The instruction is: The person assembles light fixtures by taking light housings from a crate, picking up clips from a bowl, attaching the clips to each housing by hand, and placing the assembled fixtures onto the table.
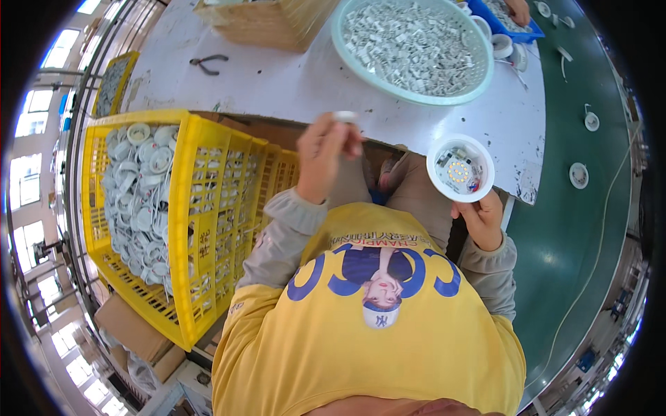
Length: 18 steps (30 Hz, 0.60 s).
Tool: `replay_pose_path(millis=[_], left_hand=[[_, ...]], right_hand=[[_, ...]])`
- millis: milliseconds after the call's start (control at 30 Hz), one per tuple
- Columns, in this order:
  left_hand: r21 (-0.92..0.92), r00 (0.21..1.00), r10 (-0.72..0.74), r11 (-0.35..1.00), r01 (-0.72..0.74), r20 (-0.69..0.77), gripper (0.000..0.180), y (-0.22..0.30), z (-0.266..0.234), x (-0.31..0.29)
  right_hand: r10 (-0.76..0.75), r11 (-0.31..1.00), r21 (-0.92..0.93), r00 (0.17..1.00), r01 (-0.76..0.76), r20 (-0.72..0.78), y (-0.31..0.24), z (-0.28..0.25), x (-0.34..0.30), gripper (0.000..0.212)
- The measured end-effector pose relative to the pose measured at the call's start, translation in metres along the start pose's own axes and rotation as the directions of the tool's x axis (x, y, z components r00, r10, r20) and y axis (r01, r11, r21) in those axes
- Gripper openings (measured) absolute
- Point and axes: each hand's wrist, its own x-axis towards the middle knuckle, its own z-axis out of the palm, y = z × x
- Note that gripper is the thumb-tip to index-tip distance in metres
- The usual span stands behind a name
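Observation:
In my right hand is a white round lamp housing, gripped by its lower rim with its open side up. Inside it lies a circuit board with yellow LED dots and a bit of red and blue wire at one edge. My left hand is raised in front of the table's near edge, somewhat blurred, its fingers pinched round a small white piece. The kind of that piece is too smeared to make out. The two hands are well apart.
A pale green basket of small white parts stands on the white table, near pliers and a cardboard box. At left, a yellow crate holds many white round parts. Another person's hand reaches into a blue tray.

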Motion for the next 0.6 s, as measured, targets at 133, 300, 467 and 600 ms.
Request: replay_pose_path(millis=[133,300,467,600], left_hand=[[-0.196,0.900,-0.282,0.913,0.358,0.332,0.039,-0.013,0.024,-0.008],[-0.267,0.762,-0.183,0.865,0.425,0.621,0.043,-0.022,0.033,-0.025],[-0.288,0.861,-0.123,0.911,0.295,0.493,0.037,-0.023,0.042,-0.029],[-0.057,0.832,-0.226,0.954,0.294,0.507,0.022,-0.022,0.036,-0.027]], right_hand=[[-0.028,0.996,-0.077,0.998,0.033,0.059,0.010,0.014,0.003,0.009],[-0.163,0.930,-0.334,0.987,0.152,-0.005,0.013,0.031,0.005,0.017],[-0.200,0.870,-0.429,0.970,0.242,0.141,0.022,0.033,0.006,0.019],[-0.197,0.849,-0.448,0.955,0.278,0.221,0.014,0.033,0.010,0.016]])
